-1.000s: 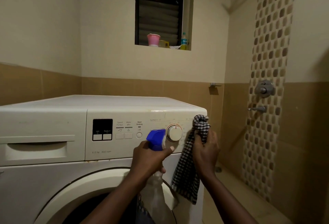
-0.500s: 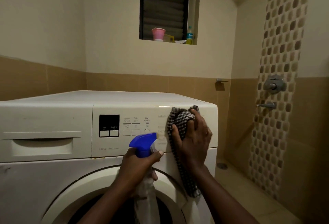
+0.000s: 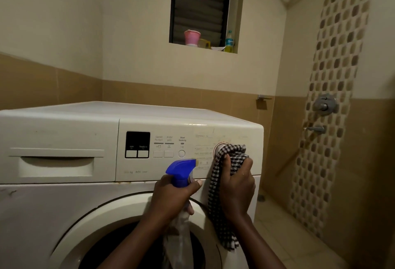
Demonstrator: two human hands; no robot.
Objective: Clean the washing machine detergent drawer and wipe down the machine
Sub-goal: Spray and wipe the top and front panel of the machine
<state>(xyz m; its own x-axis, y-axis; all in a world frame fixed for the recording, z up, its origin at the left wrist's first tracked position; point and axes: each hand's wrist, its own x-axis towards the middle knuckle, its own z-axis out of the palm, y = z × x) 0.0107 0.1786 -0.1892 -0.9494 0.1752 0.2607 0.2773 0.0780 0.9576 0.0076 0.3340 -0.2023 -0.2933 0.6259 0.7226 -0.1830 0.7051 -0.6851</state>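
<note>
A white front-loading washing machine (image 3: 64, 204) fills the lower left, its detergent drawer (image 3: 55, 165) pushed in at the upper left of the front. My right hand (image 3: 236, 185) grips a black-and-white checked cloth (image 3: 218, 215) and presses it over the program dial (image 3: 220, 147) on the control panel; the cloth's tail hangs down over the door rim. My left hand (image 3: 171, 198) holds a clear spray bottle with a blue trigger head (image 3: 181, 168) by its neck, just left of the cloth, nozzle toward the panel.
The round door opening (image 3: 119, 243) is dark below my arms. A window ledge holds a pink cup (image 3: 192, 37) and a bottle (image 3: 229, 41). Shower fittings (image 3: 324, 104) sit on the mosaic tile strip at right, with tiled floor beside the machine.
My right hand has slid the cloth back and forth across the right end of the panel, from its corner to left of the dial, now onto the dial. The spray bottle stays just left of it.
</note>
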